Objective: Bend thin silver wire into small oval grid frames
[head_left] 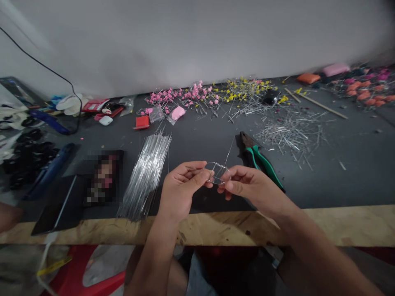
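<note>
Between my two hands is a thin silvery wire [218, 166] bent into a loop, with a twisted stretch along its top and one straight end sticking up. My left hand [185, 187] pinches the loop's left side between thumb and fingers. At the right side, my right hand [242, 183] grips the same loop with its thumb and fingertips. Just beyond the right hand lie green-handled pliers [262, 160]. A thick bundle of straight wires [146, 176] rests left of my left hand.
Pink wire-stemmed pieces [185, 94] and yellow ones [247, 89] lie along the back. Loose wire pieces [293, 131] spread beyond the pliers. A wooden stick [327, 107] is farther right. On the left are a dark phone-like object [103, 176] and a black tablet-like slab [58, 205].
</note>
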`<state>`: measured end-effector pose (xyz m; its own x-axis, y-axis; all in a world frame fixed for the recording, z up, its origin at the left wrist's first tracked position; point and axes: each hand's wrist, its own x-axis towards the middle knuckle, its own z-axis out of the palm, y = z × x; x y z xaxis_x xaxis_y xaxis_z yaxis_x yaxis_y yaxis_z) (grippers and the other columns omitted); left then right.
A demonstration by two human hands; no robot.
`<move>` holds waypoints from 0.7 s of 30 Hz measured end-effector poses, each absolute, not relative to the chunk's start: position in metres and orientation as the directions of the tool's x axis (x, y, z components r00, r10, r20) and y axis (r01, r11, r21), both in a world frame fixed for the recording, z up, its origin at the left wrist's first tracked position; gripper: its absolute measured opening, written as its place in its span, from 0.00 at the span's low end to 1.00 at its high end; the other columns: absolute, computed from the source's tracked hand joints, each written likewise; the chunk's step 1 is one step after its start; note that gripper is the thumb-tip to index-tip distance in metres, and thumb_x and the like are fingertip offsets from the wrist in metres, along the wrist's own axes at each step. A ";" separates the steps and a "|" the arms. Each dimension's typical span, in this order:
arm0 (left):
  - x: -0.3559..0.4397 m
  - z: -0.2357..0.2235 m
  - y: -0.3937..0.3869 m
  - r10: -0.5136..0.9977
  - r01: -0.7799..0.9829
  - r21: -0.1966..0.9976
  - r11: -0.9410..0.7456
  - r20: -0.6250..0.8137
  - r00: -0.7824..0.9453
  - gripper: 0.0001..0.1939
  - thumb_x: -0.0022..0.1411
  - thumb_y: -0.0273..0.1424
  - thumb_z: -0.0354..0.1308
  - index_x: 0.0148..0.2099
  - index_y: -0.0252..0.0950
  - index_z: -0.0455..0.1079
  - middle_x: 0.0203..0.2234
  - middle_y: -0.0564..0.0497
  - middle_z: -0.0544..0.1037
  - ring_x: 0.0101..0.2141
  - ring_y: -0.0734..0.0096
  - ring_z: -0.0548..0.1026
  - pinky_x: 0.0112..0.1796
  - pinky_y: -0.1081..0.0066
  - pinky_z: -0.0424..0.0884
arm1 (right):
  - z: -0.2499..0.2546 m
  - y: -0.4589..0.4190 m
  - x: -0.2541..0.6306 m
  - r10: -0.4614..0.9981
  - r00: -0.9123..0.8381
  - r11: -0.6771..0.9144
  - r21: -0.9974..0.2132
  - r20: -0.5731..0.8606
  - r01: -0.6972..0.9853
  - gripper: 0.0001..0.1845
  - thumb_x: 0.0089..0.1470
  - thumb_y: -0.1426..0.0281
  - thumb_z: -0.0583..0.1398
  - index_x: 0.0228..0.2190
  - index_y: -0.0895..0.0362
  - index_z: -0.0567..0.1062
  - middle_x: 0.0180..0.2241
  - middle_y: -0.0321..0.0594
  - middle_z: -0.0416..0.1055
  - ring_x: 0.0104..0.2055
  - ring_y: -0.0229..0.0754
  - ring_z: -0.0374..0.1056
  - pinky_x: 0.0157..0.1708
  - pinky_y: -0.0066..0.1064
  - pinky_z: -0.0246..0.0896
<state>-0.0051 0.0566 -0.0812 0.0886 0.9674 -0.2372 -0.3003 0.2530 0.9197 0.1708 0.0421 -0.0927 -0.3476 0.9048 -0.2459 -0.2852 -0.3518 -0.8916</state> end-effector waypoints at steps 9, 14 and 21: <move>-0.008 -0.086 0.054 0.979 -0.212 0.956 0.204 -0.192 0.074 0.09 0.51 0.28 0.68 0.38 0.37 0.77 0.27 0.50 0.82 0.26 0.73 0.78 0.31 0.73 0.76 | -0.094 0.040 0.170 0.872 -0.322 -0.460 -0.842 -0.368 -0.283 0.13 0.42 0.62 0.70 0.24 0.57 0.77 0.24 0.35 0.74 0.23 0.34 0.66 0.27 0.29 0.64; -0.005 -0.082 0.052 0.984 -0.170 0.969 0.179 -0.172 0.052 0.09 0.51 0.29 0.68 0.37 0.38 0.78 0.26 0.51 0.82 0.27 0.74 0.78 0.31 0.75 0.75 | -0.094 0.039 0.168 0.883 -0.294 -0.444 -0.852 -0.365 -0.277 0.13 0.45 0.62 0.69 0.23 0.57 0.75 0.23 0.35 0.73 0.24 0.33 0.66 0.28 0.29 0.64; 0.000 -0.076 0.052 0.987 -0.140 0.978 0.157 -0.158 0.007 0.08 0.49 0.28 0.69 0.36 0.38 0.78 0.25 0.53 0.81 0.24 0.76 0.77 0.30 0.76 0.75 | -0.097 0.037 0.164 0.907 -0.217 -0.409 -0.874 -0.360 -0.261 0.11 0.50 0.63 0.66 0.24 0.56 0.74 0.24 0.33 0.73 0.24 0.33 0.67 0.29 0.29 0.63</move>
